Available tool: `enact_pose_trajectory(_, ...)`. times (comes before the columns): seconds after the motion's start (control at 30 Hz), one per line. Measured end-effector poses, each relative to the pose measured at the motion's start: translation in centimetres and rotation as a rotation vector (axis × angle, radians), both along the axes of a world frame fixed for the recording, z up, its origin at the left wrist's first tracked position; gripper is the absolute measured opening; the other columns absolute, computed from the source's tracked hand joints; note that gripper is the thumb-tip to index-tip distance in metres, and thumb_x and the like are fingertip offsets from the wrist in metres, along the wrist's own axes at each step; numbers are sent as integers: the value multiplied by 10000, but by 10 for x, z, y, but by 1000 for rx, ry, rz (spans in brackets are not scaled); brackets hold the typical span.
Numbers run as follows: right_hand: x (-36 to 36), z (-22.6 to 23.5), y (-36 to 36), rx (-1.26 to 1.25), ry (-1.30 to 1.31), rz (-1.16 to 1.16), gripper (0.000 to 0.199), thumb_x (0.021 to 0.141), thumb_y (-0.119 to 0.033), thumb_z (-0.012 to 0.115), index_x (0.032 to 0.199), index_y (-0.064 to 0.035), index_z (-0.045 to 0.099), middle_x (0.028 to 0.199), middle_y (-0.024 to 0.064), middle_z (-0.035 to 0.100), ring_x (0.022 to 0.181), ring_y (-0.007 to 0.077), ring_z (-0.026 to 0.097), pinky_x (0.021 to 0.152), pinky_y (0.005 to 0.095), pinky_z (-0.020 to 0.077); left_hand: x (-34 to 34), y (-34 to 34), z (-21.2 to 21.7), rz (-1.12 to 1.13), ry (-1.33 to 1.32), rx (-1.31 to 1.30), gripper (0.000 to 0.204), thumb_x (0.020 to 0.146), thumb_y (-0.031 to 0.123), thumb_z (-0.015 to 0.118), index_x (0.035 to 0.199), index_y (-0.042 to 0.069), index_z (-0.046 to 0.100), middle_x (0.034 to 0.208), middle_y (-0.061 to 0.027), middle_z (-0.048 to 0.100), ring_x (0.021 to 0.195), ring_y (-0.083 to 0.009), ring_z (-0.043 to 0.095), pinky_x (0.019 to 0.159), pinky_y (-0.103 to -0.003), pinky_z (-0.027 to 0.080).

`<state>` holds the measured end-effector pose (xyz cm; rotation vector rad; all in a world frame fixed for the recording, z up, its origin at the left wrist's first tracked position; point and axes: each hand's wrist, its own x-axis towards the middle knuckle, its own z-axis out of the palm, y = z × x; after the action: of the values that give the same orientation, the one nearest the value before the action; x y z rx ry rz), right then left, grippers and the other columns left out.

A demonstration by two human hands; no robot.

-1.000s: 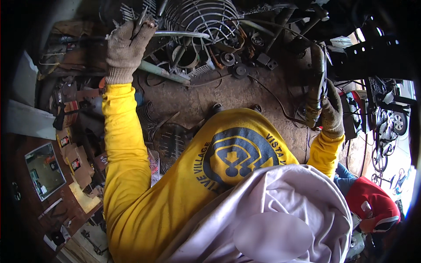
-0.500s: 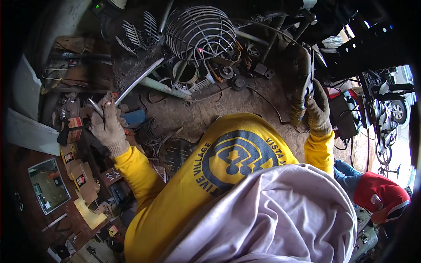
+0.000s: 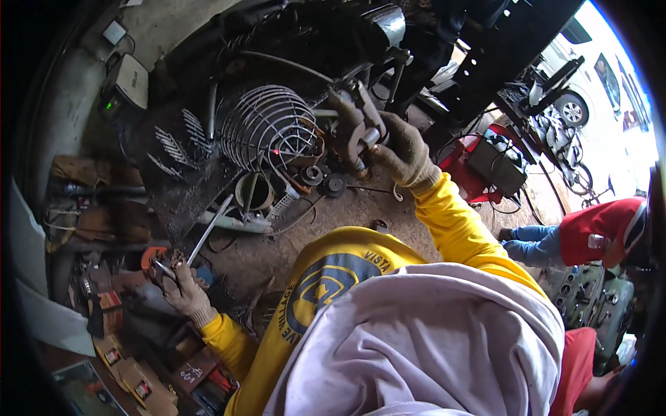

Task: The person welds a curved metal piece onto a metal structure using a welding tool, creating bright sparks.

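The right hand [image 3: 402,149] is clenching a metal clamp [image 3: 357,132]; the left hand [image 3: 182,288] is pinching a thin rod [image 3: 205,232], likely fitting it next.

1. The metal rod [image 3: 208,231] is thin, grey and straight. It slants up and to the right from the gloved left hand [image 3: 182,288], its far end reaching toward the wire cage [image 3: 267,125].
2. The metal part [image 3: 354,132] is dark, rusty and lumpy. The gloved right hand [image 3: 402,152] grips it, just right of the wire cage.
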<state>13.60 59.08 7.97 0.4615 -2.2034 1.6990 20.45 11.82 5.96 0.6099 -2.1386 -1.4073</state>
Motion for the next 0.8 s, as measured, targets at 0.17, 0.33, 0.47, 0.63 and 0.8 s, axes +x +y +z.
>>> enact_pose_trajectory(0.17, 23, -21, -9, 61, 20, -79, 644, 938, -292, 731, 1408, 70, 480, 1194, 118, 672, 1074, 199, 655, 977, 337, 504, -23, -10, -9, -41, 226, 237, 207, 992, 268, 649, 1054, 72, 670, 611, 30, 506, 468, -62, 419, 436, -242, 322)
enact_pose_trajectory(0.33, 38, -48, -15, -65, -53, -65, 644, 958, -319, 709, 1406, 81, 477, 1186, 109, 667, 1067, 175, 635, 970, 313, 490, -61, -21, -46, 49, 220, 479, 304, 974, 393, 676, 1051, 102, 628, 703, 5, 564, 537, -95, 519, 441, -257, 420)
enact_pose_trajectory(0.47, 42, -59, -8, -13, -86, -147, 685, 949, -389, 717, 1404, 61, 473, 1162, 76, 645, 1050, 150, 605, 943, 298, 480, -84, -26, -75, 91, 38, 584, 381, 944, 491, 679, 1084, 139, 633, 774, 8, 585, 575, -105, 529, 466, -260, 438)
enact_pose_trajectory(0.63, 35, -59, 2, 12, -57, -203, 671, 940, -386, 726, 1379, 73, 508, 1168, 121, 672, 1063, 179, 633, 952, 322, 498, -105, -21, -92, 133, 60, 584, 439, 965, 554, 620, 1088, 132, 629, 828, 31, 555, 626, -98, 489, 529, -251, 419)
enact_pose_trajectory(0.8, 3, -58, 11, -3, -48, -181, 666, 928, -390, 739, 1364, 68, 530, 1157, 138, 681, 1054, 195, 653, 934, 336, 515, -144, -33, -109, 181, 60, 684, 266, 996, 370, 650, 1078, 118, 640, 812, 20, 564, 637, -107, 503, 534, -255, 432)
